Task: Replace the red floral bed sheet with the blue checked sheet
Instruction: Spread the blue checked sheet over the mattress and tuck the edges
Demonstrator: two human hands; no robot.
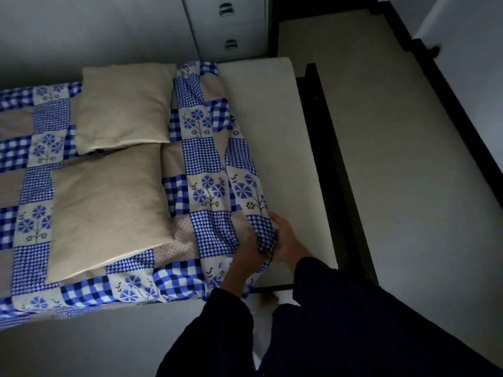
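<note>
The left grip [243, 259] and right grip [289, 242] both pinch the bunched edge of the blue checked sheet [201, 159], which lies under the pillows [109, 208] yet leaves a mattress [272, 131] strip bare, apparently to pull it across.

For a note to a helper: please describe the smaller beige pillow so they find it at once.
On the bed with the blue checked sheet lie two beige pillows, side by side. Yours is the smaller pillow, nearer the white drawers; the larger pillow lies closer to the camera.
</note>
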